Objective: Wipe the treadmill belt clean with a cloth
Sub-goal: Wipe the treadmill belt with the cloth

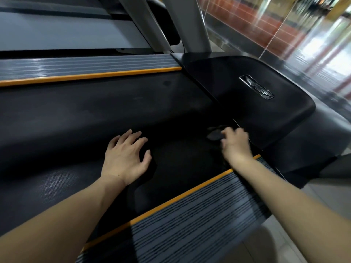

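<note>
Dark cloth [215,134] bunched under right hand [235,144], fingers curled gripping it, at belt [95,114] front near motor cover [247,95]. Left hand [126,158] flat, fingers spread on belt. Probably soft, light, limp; best pressed flat under palm

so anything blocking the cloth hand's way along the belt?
Nothing visible. The right hand holds the dark cloth on the belt beside the motor cover; the left hand rests flat nearby.

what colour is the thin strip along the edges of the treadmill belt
Orange, on both side strips, seen clearly in the head view.
</note>
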Motion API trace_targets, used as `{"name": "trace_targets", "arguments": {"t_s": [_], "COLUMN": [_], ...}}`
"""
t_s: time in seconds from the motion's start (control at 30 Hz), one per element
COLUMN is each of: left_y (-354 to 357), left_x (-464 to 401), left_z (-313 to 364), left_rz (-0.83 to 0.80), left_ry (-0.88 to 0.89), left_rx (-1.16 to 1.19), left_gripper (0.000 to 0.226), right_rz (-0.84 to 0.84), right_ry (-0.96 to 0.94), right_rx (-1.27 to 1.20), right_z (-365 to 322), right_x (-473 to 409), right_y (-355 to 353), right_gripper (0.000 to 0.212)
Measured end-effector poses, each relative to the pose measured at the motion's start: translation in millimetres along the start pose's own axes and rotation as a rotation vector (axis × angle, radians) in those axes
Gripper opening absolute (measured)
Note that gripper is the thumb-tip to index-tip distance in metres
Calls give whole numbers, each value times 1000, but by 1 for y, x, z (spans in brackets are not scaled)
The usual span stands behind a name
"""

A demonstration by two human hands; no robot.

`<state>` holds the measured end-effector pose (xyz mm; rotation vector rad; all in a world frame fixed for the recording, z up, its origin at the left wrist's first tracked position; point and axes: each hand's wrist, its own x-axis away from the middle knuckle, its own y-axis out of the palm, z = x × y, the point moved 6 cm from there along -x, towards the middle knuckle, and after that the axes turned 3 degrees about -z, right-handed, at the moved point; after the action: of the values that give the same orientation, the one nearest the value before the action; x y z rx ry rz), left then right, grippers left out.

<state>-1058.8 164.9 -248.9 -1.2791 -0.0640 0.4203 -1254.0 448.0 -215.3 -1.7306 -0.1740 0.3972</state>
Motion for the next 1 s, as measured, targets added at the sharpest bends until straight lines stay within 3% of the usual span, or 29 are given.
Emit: {"name": "trace_targets", "arguments": {"t_s": [0.07, 0.13, 0.23, 0.3, 0.4, 0.6, 0.83, 1.0], "left_y": [2, 3, 3, 3, 1, 2, 2, 2], "left_x": [-2, -3, -3, -1, 0, -2, -3, -1], "left_z": [0, 0, -1, -1, -1, -1, 1, 0], "left_rz": [-5, -12, -9, -1, 8, 2, -6, -18], "left_ry": [-2, -3, -5, -4, -1, -14, -11, -11], "left_rx": [-16, -23, -25, -18, 1, 1, -2, -20], "left_gripper": [54, 53, 52, 51, 52, 53, 54, 55], "right_rz": [4, -17, -20, -36, -46, 12, -73, -106], "right_ry": [157, 185, 39, -159, -267, 53, 188, 230], "right_rx": [-4, 20, -49, -49, -20, 31, 34, -83], "right_z": [19, -3, -68, -103, -94, 21, 17, 6], "right_x": [-8, 5, 43, 68, 63, -15, -8, -5], "right_y": [-3, -4, 3, 10, 9, -7, 5, -1], "right_gripper": [26, 28, 31, 31, 28, 30, 43, 33]}}
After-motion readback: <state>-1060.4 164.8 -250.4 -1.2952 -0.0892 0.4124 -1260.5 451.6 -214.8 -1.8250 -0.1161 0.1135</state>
